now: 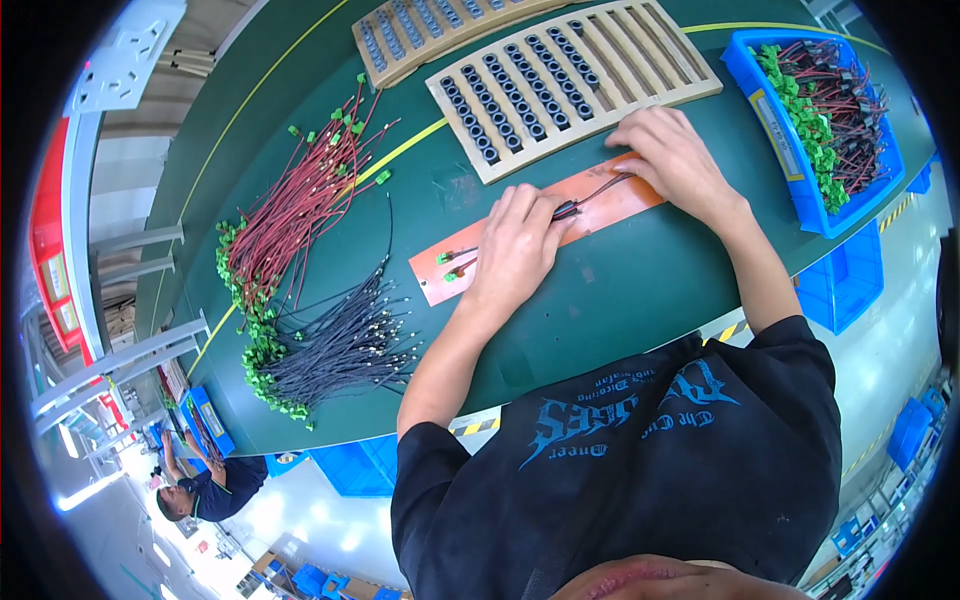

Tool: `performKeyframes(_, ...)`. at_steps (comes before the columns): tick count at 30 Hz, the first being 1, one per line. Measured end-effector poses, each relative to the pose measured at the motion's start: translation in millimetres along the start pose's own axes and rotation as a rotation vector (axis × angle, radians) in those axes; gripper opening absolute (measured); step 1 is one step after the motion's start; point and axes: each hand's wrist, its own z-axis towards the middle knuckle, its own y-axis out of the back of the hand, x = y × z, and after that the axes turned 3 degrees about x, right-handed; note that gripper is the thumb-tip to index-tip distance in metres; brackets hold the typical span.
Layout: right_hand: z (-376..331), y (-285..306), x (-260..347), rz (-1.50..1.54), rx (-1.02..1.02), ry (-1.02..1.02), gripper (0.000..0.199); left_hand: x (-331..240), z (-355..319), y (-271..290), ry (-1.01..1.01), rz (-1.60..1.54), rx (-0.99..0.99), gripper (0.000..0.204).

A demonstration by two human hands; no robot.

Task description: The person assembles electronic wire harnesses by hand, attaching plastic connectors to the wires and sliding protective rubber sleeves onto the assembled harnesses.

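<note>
Both hands are down on the orange strip that lies across the green table. The left hand rests palm-down on the middle of that strip, fingers curled forward, fingertips pressed on a small dark ring that sits on a thin cable. The right hand sits on the strip's right end, fingers bent, their tips down where the cable's other end runs; whether it pinches the cable or only presses on it cannot be told, as the fingers cover that spot. The cable stretches between the two hands, lying on the orange surface. To the left of the left hand, two small green connectors with short leads lie on the near-left end of the strip.

Just beyond the hands, a pale slotted tray holds rows of dark rings in its left slots, while the right slots show bare. A second tray of the same kind lies further off. Far right, a blue bin is heaped with red and black leads tipped in green. Out to the left, a loose bundle of red wires fans across the table, and nearer, a bundle of dark wires lies beside it, green connectors at their left ends. Another person sits well off at the lower left.
</note>
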Motion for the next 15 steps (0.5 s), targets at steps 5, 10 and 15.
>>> performKeyframes(5,-25,11,12,0.26,-0.335,-0.388,0.02,7,-3,-5,-0.016,-0.065,0.003,0.02)
performKeyframes(10,-56,4,21,0.822,-0.369,-0.734,0.02,4,-1,-2,0.018,-0.1,0.011,0.018)
performKeyframes(15,-52,9,43,0.998,-0.243,-0.91,0.025,3,-5,-1,0.087,-0.217,-0.039,0.019)
